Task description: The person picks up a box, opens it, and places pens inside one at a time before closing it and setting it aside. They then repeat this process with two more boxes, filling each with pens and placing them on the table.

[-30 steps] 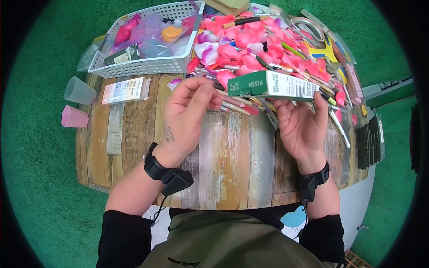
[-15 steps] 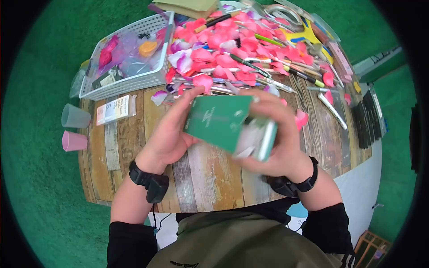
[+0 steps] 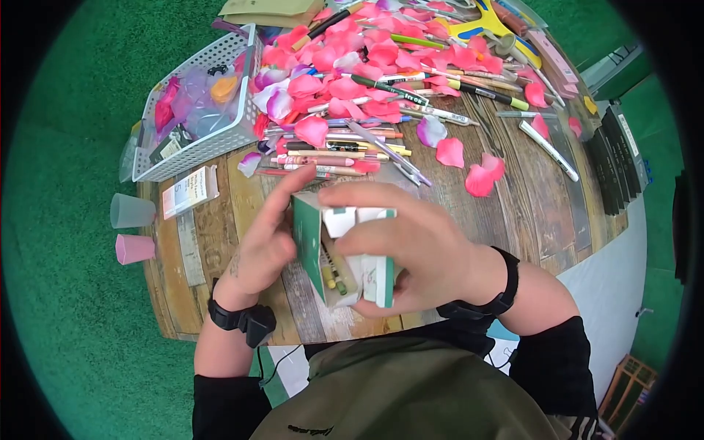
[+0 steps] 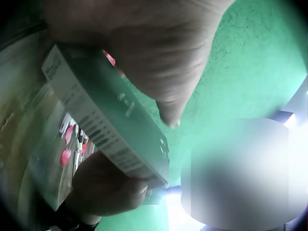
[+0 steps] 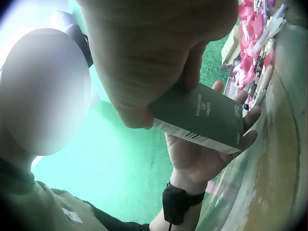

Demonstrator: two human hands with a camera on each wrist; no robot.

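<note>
A green and white box (image 3: 309,246) is held over the near part of the wooden table, its end flaps raised and some yellow-green items showing inside. My right hand (image 3: 429,246) grips the box from the right, fingers bent over the open end. On the other side, my left hand (image 3: 260,249) supports the box with extended fingers. In the left wrist view, the left thumb stands away from the box (image 4: 113,108), while the right hand (image 4: 106,185) holds its lower end. The right wrist view shows the left hand's (image 5: 199,156) spread fingers behind the box (image 5: 202,115).
Pink petals (image 3: 381,51) and many pens (image 3: 330,154) cover the table's far part. A white basket (image 3: 198,150) of bags stands at the left, near a small white box (image 3: 189,192) and two cups (image 3: 134,249). Black packs (image 3: 616,161) stand along the right edge.
The box has come down toward the body and turned, so its open end now faces up. The right hand's fingers have moved over the flaps; the left hand has shifted from apart to against the box.
</note>
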